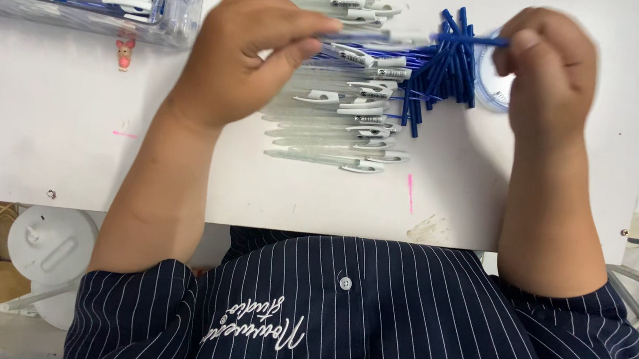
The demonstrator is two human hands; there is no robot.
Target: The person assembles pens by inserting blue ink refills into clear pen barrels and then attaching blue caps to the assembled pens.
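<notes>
From overhead, the left hand (241,58) pinches a clear pen barrel (330,33) over the row of barrels (335,124) on the white desk (38,126), while the right hand (547,74) grips a blue refill (469,39) above the refill pile (439,80).

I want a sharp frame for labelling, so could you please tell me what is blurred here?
Head view: left hand and the clear pen barrels under it are motion-smeared; right hand, pinching a blue refill, is slightly soft; lighting even, no glare.
</notes>
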